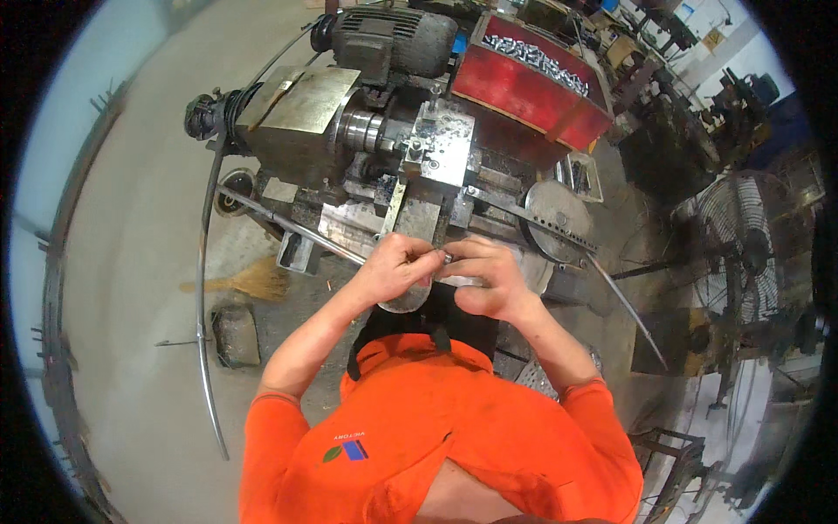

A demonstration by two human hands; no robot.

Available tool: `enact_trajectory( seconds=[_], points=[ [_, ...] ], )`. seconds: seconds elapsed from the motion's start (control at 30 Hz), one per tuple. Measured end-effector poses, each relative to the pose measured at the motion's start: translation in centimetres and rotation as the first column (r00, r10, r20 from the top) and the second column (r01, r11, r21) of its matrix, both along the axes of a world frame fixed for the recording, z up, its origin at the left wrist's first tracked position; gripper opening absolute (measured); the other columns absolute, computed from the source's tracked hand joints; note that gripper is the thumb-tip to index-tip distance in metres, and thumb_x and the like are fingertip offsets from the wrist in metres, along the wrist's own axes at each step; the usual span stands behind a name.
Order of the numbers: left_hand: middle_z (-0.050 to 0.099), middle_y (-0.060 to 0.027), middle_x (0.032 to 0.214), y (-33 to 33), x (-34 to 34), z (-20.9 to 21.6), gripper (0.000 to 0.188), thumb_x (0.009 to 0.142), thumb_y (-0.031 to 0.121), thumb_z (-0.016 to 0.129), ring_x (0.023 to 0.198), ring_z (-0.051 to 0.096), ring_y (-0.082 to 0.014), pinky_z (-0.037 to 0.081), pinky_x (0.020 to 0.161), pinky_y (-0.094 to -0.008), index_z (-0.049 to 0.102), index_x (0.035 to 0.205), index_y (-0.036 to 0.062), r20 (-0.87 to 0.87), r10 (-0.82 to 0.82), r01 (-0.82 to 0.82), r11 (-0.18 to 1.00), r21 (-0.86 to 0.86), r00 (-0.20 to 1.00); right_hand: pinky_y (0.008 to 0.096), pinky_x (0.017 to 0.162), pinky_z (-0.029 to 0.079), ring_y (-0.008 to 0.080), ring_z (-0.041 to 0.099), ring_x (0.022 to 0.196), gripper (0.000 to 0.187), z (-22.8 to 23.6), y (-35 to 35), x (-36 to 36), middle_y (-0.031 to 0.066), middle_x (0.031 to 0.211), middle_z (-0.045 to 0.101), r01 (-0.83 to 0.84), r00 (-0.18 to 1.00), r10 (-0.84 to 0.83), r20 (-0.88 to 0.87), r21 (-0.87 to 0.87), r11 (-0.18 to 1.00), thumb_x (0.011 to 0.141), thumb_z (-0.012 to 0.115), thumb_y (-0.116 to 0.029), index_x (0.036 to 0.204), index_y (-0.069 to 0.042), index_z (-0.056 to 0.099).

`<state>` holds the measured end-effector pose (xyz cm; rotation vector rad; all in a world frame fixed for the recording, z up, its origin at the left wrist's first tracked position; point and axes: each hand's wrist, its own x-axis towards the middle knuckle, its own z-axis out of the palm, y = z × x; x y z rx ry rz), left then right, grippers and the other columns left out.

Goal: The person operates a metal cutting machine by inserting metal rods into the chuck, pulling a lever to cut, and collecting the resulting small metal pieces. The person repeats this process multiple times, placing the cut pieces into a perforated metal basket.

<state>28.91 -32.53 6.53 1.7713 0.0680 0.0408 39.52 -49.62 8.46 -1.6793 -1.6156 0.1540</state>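
Close together in front of the machine, both my hands meet at a small shiny metal part (448, 258), mostly hidden by the fingers. My left hand (394, 269) is closed, thumb and forefinger pinching at the part. From the other side, the bent fingers of my right hand (485, 278) close on it too. Just beyond them stands a small lathe (345, 144) with a bright round spindle (361, 131) and a steel tool block (443, 144). A flat metal bar (394, 208) points from the block toward my left hand.
A red bin (524, 96) of small shiny metal parts stands at the back right. Behind the lathe sits a motor (393, 44). Long metal rods (203, 288) extend at the left. A broom (249, 279) lies on the floor; a fan (738, 249) stands at right.
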Motion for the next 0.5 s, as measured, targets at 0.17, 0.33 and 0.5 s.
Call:
enact_trajectory(
  seconds=[0.17, 0.33, 0.5],
  points=[
    [0.058, -0.0061, 0.056, 1.6, -0.6, 0.0, 0.037, 0.088, 0.028, 0.052, 0.053, 0.055, -0.0102, 0.042, 0.05, -0.0271, 0.063, 0.071, -0.0034, 0.013, 0.051, -0.051, 0.999, -0.014, 0.999, 0.0372, 0.069, 0.048, 0.0306, 0.056, 0.078, 0.03, 0.8, 2.5, 0.4, 0.0137, 0.091, 0.061, -0.085, 0.996, 0.086, 0.022, -0.039, 0.996, 0.052, 0.061, -0.01, 0.081, -0.005, 0.068],
    [0.062, -0.0066, 0.069, 5.4, -1.7, 1.1, 0.031, 0.089, 0.028, 0.054, 0.061, 0.056, -0.0116, 0.046, 0.058, -0.0298, 0.062, 0.097, -0.001, -0.049, 0.123, -0.105, 0.954, 0.282, 0.991, 0.039, 0.073, 0.048, 0.0323, 0.058, 0.082, 0.027, 1.1, 7.0, 2.8, 0.0159, 0.092, 0.062, -0.042, 0.981, 0.057, 0.183, -0.086, 0.995, 0.054, 0.062, -0.018, 0.077, -0.007, 0.07],
    [0.063, -0.0057, 0.08, 13.2, -9.0, 4.2, 0.021, 0.088, 0.01, 0.051, 0.056, 0.054, -0.0094, 0.046, 0.054, -0.024, 0.058, 0.105, -0.0015, 0.114, 0.565, -0.567, 0.755, 0.329, 0.817, 0.0398, 0.076, 0.049, 0.0353, 0.06, 0.08, 0.028, 0.8, 16.6, 8.9, 0.017, 0.086, 0.064, 0.274, 0.877, -0.11, 0.468, -0.301, 0.913, 0.055, 0.062, -0.021, 0.076, -0.005, 0.07]
  ],
)
